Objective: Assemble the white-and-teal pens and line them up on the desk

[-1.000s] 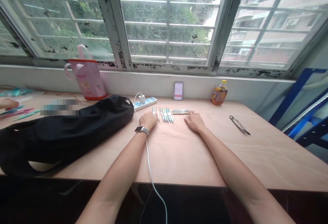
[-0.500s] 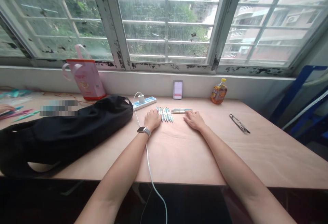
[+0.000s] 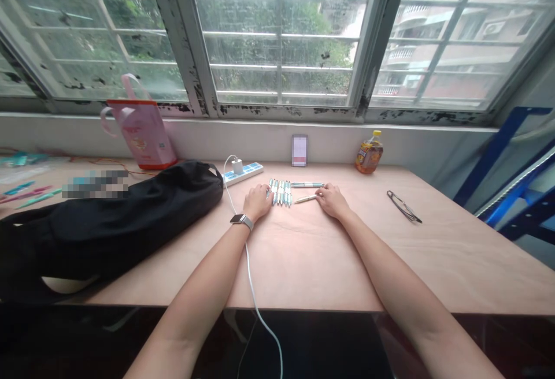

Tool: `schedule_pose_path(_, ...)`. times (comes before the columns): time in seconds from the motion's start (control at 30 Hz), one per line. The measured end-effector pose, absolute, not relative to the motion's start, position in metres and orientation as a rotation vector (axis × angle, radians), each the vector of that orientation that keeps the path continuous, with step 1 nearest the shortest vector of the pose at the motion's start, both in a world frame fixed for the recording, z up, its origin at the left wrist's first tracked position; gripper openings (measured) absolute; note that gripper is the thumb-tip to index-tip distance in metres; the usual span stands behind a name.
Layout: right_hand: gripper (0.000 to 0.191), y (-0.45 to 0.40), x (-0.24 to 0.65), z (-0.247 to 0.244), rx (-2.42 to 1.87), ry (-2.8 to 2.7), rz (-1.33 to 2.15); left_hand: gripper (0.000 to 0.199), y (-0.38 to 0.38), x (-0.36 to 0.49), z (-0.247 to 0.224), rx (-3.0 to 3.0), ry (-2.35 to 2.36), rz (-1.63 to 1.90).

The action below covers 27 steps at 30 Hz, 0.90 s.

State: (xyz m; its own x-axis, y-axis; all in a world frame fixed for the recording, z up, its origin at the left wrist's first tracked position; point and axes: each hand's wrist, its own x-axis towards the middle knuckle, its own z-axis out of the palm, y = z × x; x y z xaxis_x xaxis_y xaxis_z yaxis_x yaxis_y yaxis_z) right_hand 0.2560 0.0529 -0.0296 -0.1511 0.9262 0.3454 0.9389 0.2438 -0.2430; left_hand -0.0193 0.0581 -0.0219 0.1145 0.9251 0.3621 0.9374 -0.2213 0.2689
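Note:
Several pens with white and teal barrels (image 3: 282,193) lie side by side in a row on the table. My left hand (image 3: 257,201) rests at the row's left end, fingers curled against the leftmost pen; part of that pen is hidden by them. To the right of the row, my right hand (image 3: 332,200) pinches one end of a pale gold pen (image 3: 304,199), which lies slantwise near the table top. Just behind it, another teal and white pen or pair (image 3: 307,185) lies crosswise, its right end close to my right fingers.
A black bag (image 3: 130,211) fills the left side, before a pink tote (image 3: 145,136). A power strip (image 3: 249,172) with a charger and white cable (image 3: 250,269) is behind my left hand. A phone (image 3: 299,151) leans on the wall; a bottle (image 3: 369,153) and glasses (image 3: 403,207) are rightward.
My right hand has shifted slightly right and pulled the pale pen toward me, apart from the crosswise teal pen. My left hand stays by the row. The other person's hand at far left is gone.

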Motion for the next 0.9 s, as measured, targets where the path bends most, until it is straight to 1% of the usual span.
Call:
schedule_pose_path(0.13,0.018,0.051,0.259,-0.026,-1.646,-2.117,-0.017,0.033,0.053,-0.015,-0.016,-2.273,-1.872,-0.773)
schedule_pose_path(0.3,0.018,0.044,0.256,-0.019,-1.61,-2.125,0.052,0.028,0.043,0.0,-0.01,-2.524,-1.446,-0.796)
schedule_pose_path(0.37,0.016,0.04,0.252,-0.017,-1.592,-2.145,0.076,0.029,0.04,0.006,-0.01,-2.591,-1.366,-0.76)
schedule_pose_path(0.43,0.015,0.036,0.248,-0.015,-1.55,-2.163,0.118,0.026,0.038,0.009,-0.01,-2.628,-1.347,-0.697)
schedule_pose_path(0.5,0.014,0.033,0.245,-0.013,-1.505,-2.162,0.165,0.018,0.038,0.009,-0.009,-2.654,-1.332,-0.649)
schedule_pose_path(0.6,0.012,0.03,0.242,-0.011,-1.478,-2.148,0.206,0.013,0.038,0.007,-0.008,-2.661,-1.297,-0.661)
schedule_pose_path(0.73,0.012,0.028,0.24,-0.01,-1.467,-2.132,0.286,0.018,0.037,0.006,-0.006,-2.635,-1.3,-0.741)
schedule_pose_path(0.9,0.021,0.031,0.241,-0.008,-1.386,-2.032,0.494,0.024,0.043,0.002,-0.01,-2.592,-1.393,-0.855)
